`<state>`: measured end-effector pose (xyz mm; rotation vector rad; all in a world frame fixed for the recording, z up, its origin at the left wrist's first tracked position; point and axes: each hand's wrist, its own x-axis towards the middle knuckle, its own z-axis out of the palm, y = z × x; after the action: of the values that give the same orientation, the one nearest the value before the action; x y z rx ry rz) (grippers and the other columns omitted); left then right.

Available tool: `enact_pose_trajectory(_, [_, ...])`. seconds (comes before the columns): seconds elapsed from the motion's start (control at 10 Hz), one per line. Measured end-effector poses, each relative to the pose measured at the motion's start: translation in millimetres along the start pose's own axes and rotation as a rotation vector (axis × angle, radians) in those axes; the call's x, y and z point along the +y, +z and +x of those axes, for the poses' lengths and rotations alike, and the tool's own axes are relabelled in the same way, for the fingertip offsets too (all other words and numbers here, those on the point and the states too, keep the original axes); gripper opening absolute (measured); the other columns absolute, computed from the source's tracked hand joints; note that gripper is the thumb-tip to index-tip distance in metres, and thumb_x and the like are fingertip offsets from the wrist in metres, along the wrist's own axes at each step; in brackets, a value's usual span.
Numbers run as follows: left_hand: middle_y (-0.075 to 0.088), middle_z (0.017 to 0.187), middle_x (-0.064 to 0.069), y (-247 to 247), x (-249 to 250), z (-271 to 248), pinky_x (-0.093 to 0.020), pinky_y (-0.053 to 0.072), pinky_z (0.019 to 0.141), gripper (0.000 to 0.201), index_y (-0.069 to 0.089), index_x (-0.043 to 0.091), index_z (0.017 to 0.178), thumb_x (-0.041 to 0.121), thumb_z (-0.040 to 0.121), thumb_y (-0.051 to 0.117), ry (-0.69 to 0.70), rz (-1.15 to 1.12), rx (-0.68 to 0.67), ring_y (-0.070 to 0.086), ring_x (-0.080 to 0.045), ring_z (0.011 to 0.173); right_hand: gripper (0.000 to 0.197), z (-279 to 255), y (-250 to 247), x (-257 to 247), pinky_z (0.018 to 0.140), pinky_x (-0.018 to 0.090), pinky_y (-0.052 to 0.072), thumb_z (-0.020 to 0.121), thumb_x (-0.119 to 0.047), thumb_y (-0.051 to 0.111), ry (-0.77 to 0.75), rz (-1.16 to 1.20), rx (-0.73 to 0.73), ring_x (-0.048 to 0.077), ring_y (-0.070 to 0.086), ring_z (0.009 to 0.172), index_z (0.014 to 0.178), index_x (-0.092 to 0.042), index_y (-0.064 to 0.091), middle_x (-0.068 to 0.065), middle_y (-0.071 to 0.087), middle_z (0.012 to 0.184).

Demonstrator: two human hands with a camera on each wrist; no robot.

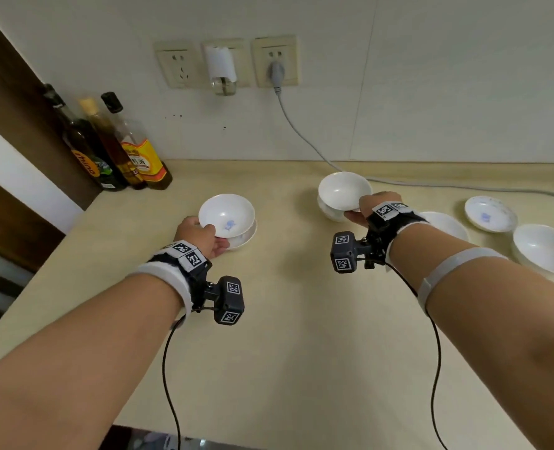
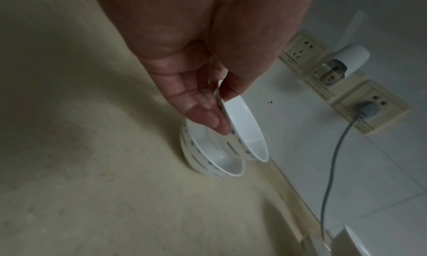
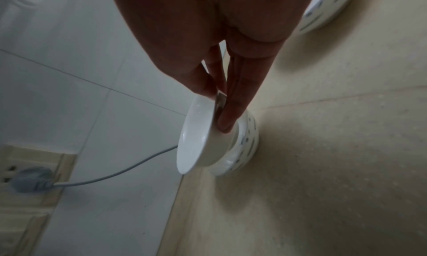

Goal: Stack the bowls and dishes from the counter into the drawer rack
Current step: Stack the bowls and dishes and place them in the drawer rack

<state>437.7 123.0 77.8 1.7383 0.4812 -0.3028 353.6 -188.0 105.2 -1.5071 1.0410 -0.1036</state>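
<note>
While hands (image 1: 201, 235) (image 1: 365, 211) pinch raised dishes (image 1: 227, 216) (image 1: 344, 191), lower dishes (image 1: 246, 237) (image 1: 329, 212) half hidden, undersides unseen

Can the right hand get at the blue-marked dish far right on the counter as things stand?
Probably not yet: the right hand is occupied, pinching a white bowl. The dish itself lies open, nothing on it.
</note>
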Motion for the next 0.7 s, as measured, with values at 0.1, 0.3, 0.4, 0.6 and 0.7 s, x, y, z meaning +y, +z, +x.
enact_pose_trajectory(0.1, [0.065, 0.078, -0.023, -7.0, -6.5, 7.7, -0.026, 0.053, 0.038, 0.050, 0.042, 0.012, 0.140, -0.002, 0.093, 0.041, -0.034, -0.022, 0.018, 0.067, -0.029, 0.063, 0.041, 12.2, 5.2, 4.3, 0.085, 0.036, 0.059, 0.076, -0.011, 0.069, 0.007, -0.020, -0.064, 0.036, 0.070, 0.098, 0.115, -0.002, 0.059, 0.011, 0.077, 0.075])
enact_pose_trajectory(0.3, [0.067, 0.075, -0.021, -3.2, -16.7, 14.6, -0.031, 0.054, 0.052, 0.052, 0.045, 0.014, 0.142, -0.001, 0.092, 0.040, -0.045, 0.017, 0.011, 0.067, -0.028, 0.063, 0.035, 35.8, 16.9, 14.5, 0.089, 0.050, 0.058, 0.061, -0.012, 0.063, 0.014, -0.110, -0.001, 0.038, 0.074, 0.082, 0.094, -0.012, 0.052, 0.013, 0.074, 0.060])
enact_pose_trajectory(0.4, [0.067, 0.074, -0.019, 1.4, -19.2, 14.0, -0.032, 0.053, 0.055, 0.051, 0.050, 0.013, 0.139, -0.001, 0.091, 0.039, -0.035, 0.040, 0.000, 0.066, -0.027, 0.061, 0.038, 33.8, 19.9, 14.9, 0.087, 0.043, 0.058, 0.076, -0.010, 0.061, 0.001, -0.143, 0.053, 0.030, 0.071, 0.076, 0.111, -0.008, 0.047, 0.000, 0.065, 0.041])
enact_pose_trajectory(0.6, [0.062, 0.071, -0.011, -0.6, -23.7, 16.5, -0.030, 0.049, 0.055, 0.045, 0.060, 0.015, 0.126, 0.008, 0.087, 0.039, 0.022, 0.246, 0.019, 0.055, -0.023, 0.057, 0.064, 45.0, 20.5, 18.9, 0.073, 0.036, 0.064, 0.082, -0.014, 0.061, 0.024, -0.027, -0.048, 0.026, 0.072, 0.085, 0.139, -0.006, 0.033, 0.020, 0.066, 0.106])
enact_pose_trajectory(0.7, [0.062, 0.100, -0.015, 2.0, -24.1, 16.0, -0.037, 0.057, 0.065, 0.049, 0.052, 0.021, 0.137, 0.009, 0.093, 0.034, -0.061, 0.180, -0.039, 0.063, -0.028, 0.069, 0.060, 54.7, 21.6, 23.8, 0.065, 0.032, 0.063, 0.086, -0.017, 0.058, 0.019, 0.008, -0.109, 0.029, 0.072, 0.093, 0.140, -0.003, 0.036, 0.020, 0.061, 0.120])
